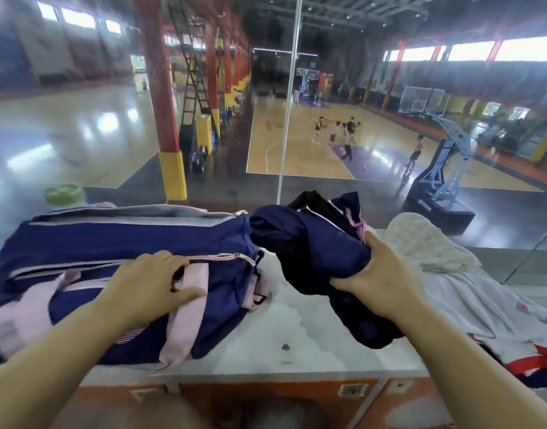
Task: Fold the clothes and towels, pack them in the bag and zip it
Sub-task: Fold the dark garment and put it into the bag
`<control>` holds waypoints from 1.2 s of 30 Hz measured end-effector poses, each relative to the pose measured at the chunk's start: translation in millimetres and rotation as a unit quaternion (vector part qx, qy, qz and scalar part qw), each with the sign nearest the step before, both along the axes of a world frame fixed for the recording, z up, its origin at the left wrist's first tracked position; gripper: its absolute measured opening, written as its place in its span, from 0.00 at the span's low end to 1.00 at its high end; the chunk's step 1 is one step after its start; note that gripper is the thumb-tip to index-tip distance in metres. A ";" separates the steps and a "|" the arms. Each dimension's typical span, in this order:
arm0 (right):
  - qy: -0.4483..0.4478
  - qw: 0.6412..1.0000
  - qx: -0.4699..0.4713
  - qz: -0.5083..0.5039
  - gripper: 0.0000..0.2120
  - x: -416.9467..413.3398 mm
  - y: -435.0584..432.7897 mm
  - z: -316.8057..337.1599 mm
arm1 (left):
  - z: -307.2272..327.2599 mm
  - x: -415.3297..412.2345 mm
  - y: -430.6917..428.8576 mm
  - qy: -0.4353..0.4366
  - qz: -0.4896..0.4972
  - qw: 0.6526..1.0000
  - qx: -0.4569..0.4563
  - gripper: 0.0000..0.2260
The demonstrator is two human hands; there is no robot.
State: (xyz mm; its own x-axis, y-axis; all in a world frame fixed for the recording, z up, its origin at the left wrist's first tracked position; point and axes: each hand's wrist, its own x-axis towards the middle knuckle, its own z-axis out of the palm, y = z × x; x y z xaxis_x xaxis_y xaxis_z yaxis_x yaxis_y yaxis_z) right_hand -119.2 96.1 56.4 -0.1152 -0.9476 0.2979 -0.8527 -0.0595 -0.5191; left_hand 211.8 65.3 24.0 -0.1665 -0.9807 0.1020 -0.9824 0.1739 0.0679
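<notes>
While the head view looked down on the white counter [297, 335], the navy bag [111, 239] lay on it at eight o'clock, its zip [216, 258] partly undone. The left hand [148, 283] rested palm-down on the bag, fingers close together and reaching the zip, thumb stretched across a pink strap [188, 305]. At four o'clock the right hand [377, 283] clenched a bunched dark navy garment [312, 243], lifted just beside the bag's end. A cream towel [427, 243] lay crumpled at three o'clock, behind that hand. A green bowl [63, 193] sat at nine o'clock, beyond the bag.
</notes>
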 end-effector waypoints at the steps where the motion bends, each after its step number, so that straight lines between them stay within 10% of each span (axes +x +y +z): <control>1: -0.010 1.000 -0.011 0.001 0.21 4.9 0.5 3.0 | -1.4 2.0 0.8 0.023 0.002 0.999 0.041 0.24; 6: -0.018 0.999 -0.037 0.012 0.20 23.8 2.9 9.6 | -16.8 -7.5 -0.5 0.020 -0.039 0.998 0.043 0.15; 13: 0.044 0.997 -0.056 -0.043 0.22 31.7 -15.7 3.3 | -15.2 -48.6 11.9 0.180 -0.160 0.970 -0.012 0.29; 21: 0.098 0.992 -0.076 -0.029 0.20 26.1 -18.1 14.5 | 3.3 -52.0 10.8 0.279 -0.189 0.939 0.066 0.11; 28: 0.147 0.979 -0.138 -0.004 0.22 39.9 -12.4 17.5 | 3.6 12.2 -30.6 -0.125 -0.079 0.988 0.052 0.26; 36: 0.265 0.921 -0.267 0.098 0.34 56.8 -23.4 16.3 | 18.8 17.5 -61.0 0.040 -0.044 0.998 -0.004 0.06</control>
